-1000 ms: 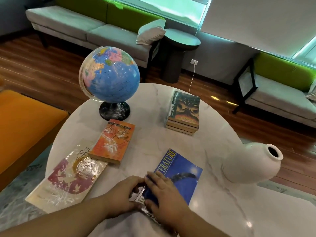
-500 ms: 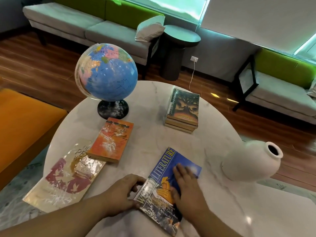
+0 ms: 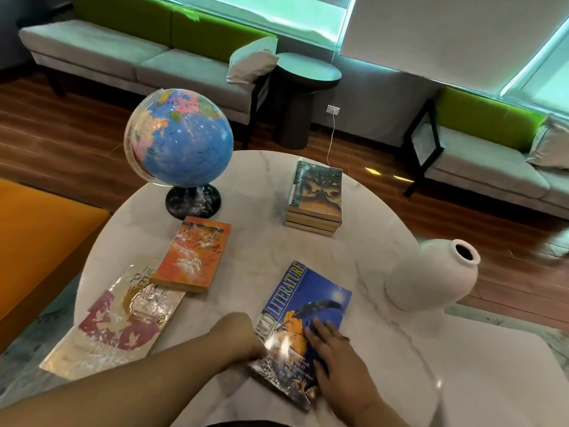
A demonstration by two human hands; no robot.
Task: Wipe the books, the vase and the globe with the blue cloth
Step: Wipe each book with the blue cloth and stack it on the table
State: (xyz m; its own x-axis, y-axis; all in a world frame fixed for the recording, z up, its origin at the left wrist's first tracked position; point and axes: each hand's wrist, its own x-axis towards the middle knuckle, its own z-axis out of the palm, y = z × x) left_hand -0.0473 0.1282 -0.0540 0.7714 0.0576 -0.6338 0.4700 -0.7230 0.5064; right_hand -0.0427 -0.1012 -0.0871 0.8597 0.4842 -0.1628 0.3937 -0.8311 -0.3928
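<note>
Looking from the left of the table (image 3: 261,180), you have the pale book (image 3: 123,318) at 8 o'clock and the orange book (image 3: 192,254) at 10 o'clock, both lying flat, with the globe (image 3: 181,140) upright at 11 o'clock. Your left hand (image 3: 243,337) sits curled against the spine edge of the blue book (image 3: 311,291) at 5 o'clock, probably to stop it sliding; its fingertips are hidden, so I cannot tell if it really grips. Your right hand (image 3: 341,355) lies on the cover with fingers straight, pressing down. A darker patch at its fingertips seems to be the blue cloth (image 3: 314,323), held flat for wiping. The stack of books (image 3: 317,192) at 1 o'clock and the vase (image 3: 431,282) at 3 o'clock stand apart, out of the stroke.
</note>
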